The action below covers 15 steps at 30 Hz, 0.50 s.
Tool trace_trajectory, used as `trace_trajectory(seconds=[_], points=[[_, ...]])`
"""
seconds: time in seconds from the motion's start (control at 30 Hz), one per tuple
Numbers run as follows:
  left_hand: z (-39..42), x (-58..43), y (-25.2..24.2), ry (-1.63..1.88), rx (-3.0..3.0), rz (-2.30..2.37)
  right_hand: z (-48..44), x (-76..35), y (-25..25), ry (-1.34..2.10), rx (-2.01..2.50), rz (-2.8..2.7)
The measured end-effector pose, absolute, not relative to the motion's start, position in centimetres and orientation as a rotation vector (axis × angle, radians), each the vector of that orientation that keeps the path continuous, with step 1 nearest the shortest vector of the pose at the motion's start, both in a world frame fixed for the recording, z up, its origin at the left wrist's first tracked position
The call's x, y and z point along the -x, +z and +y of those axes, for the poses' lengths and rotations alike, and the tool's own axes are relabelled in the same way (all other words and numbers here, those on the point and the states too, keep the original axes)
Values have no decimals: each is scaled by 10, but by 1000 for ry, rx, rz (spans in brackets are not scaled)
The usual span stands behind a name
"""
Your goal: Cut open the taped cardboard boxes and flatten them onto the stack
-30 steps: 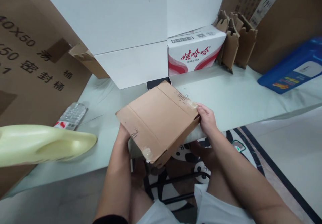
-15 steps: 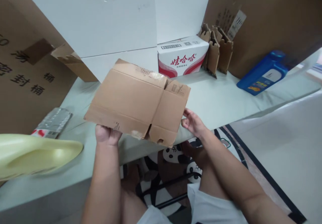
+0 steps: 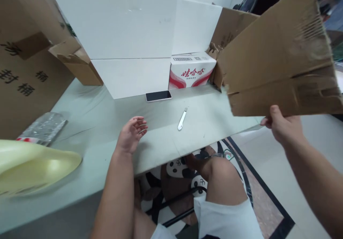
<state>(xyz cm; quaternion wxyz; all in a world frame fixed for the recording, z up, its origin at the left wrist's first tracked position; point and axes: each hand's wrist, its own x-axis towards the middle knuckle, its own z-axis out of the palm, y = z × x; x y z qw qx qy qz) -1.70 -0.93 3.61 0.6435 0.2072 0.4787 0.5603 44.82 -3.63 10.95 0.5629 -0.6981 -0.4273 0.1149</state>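
Note:
My right hand (image 3: pixel 285 124) grips the lower edge of a brown cardboard sheet (image 3: pixel 273 56), with the thumb on its near face. The creased sheet is held up at the right, off the table. My left hand (image 3: pixel 133 133) hovers above the table at left of centre, fingers loosely curled but apart, nothing in them. To its right lies a white knife-like tool (image 3: pixel 182 119), seemingly a craft knife. A phone (image 3: pixel 158 96) with a dark screen rests farther back, in front of the white panels.
White upright panels (image 3: pixel 134 28) stand at the back beside a red-and-white carton (image 3: pixel 191 71). At left are a big brown box (image 3: pixel 24 74), a clear plastic pack (image 3: pixel 46 126) and a pale yellow curved object (image 3: pixel 40 167). The greenish table (image 3: pixel 158 149) ends above my knees.
The cardboard has moved from in front of me up to the right, now in my right hand only. My left hand has let go. The phone and knife-like tool have come into view.

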Motion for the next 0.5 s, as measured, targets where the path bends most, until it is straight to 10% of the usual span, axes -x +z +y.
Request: trace_trajectory(seconds=[0.5], points=[[42, -36, 17, 1203, -463, 1138, 176, -512, 129, -116, 1898, -1075]])
